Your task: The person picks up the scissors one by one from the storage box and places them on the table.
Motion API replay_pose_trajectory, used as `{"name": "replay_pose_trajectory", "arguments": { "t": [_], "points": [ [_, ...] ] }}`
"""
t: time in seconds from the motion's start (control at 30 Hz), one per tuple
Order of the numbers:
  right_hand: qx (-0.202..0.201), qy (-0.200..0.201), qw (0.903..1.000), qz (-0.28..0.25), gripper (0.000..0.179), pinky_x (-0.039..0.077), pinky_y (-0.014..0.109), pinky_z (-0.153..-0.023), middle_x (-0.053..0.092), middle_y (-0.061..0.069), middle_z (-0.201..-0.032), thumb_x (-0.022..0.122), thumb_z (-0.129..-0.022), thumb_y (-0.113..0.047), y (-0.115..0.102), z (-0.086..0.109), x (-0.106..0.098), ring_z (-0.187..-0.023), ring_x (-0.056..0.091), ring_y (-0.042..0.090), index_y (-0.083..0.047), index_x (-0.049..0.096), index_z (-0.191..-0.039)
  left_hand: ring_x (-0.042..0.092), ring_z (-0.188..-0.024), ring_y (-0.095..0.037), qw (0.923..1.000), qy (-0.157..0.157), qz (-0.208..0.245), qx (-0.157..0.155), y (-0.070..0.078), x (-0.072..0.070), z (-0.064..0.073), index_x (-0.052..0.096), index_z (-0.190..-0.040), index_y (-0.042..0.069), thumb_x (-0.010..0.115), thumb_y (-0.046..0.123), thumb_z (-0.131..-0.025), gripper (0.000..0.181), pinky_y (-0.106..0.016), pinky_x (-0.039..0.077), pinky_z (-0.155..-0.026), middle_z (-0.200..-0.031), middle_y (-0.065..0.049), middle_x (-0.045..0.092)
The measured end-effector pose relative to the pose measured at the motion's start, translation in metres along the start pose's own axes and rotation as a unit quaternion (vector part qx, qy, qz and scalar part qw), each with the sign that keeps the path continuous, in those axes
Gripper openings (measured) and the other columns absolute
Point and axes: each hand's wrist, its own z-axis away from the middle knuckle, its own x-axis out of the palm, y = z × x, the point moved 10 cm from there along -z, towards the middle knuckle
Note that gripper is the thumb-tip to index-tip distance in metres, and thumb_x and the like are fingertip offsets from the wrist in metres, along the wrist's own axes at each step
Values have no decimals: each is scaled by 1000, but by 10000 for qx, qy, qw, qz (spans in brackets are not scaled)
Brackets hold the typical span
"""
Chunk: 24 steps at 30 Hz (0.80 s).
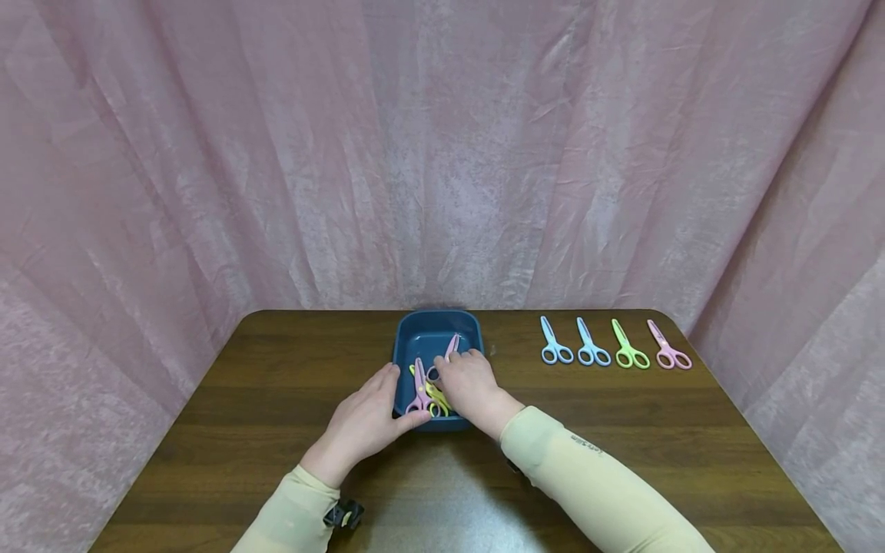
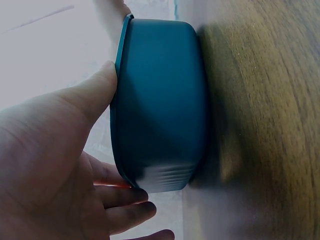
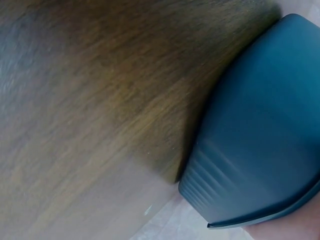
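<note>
A dark blue plastic bin (image 1: 422, 326) stands at the table's far middle, holding pink scissors (image 1: 419, 380) and yellow scissors (image 1: 439, 395). My left hand (image 1: 366, 418) steadies its near left corner; the thumb touches the front rim and the fingers lie along the left side. In the left wrist view, the thumb and fingertips meet the bin's rim (image 2: 119, 100). My right hand (image 1: 473, 384) reaches in over the right wall, its curled fingers on a second pair of pink scissors (image 1: 452, 346). Part of that pair's handle is hidden under the fingers. The right wrist view mostly shows the bin's outer wall (image 3: 260, 125).
Right of the bin, scissors lie in a row, blades pointing away: blue scissors (image 1: 555, 346), another blue pair (image 1: 591, 347), green scissors (image 1: 629, 349) and pink scissors (image 1: 667, 349). A pink curtain (image 1: 456, 169) hangs behind the brown wooden table (image 1: 297, 369).
</note>
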Motion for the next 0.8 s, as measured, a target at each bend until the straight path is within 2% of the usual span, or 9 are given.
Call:
{"name": "replay_pose_trajectory", "arguments": {
  "t": [0.17,0.33,0.47,0.6,0.8],
  "points": [
    [49,-96,9999,51,48,59,47,-104,79,14,-123,71,-109,-43,1,0,2,-112,77,29,-10,70,-143,48,-154,-40,10000,-25,-3,1,0,0,0,45,-163,-7,75,70,-96,107,-59,49,-117,-167,-28,46],
    [-23,-252,9994,235,48,58,46,-103,77,13,-129,70,-110,-40,-1,-1,7,-113,75,29,-21,66,-154,48,-154,-40,10000,-56,6,-1,0,1,1,45,-163,-7,75,71,-96,107,-59,49,-117,-168,-28,46],
    [-49,-359,9988,322,47,58,46,-101,77,13,-130,77,-106,-34,-2,-1,8,-113,74,30,-26,69,-152,47,-155,-39,10000,-59,-1,-8,0,0,0,45,-163,-7,74,72,-96,108,-58,48,-117,-168,-27,46],
    [-92,-349,9987,358,43,58,46,-99,77,14,-129,78,-105,-30,-3,0,5,-114,74,31,-24,73,-147,48,-154,-39,10000,-38,24,-16,0,-1,1,45,-163,-7,75,71,-96,107,-58,48,-118,-168,-27,46],
    [-138,-203,9991,358,37,59,45,-94,78,13,-122,78,-105,-29,-4,1,2,-107,74,30,-21,76,-141,49,-153,-39,10000,11,15,6,1,-1,1,46,-163,-6,76,70,-96,106,-57,49,-117,-167,-27,47]
  ]
}}
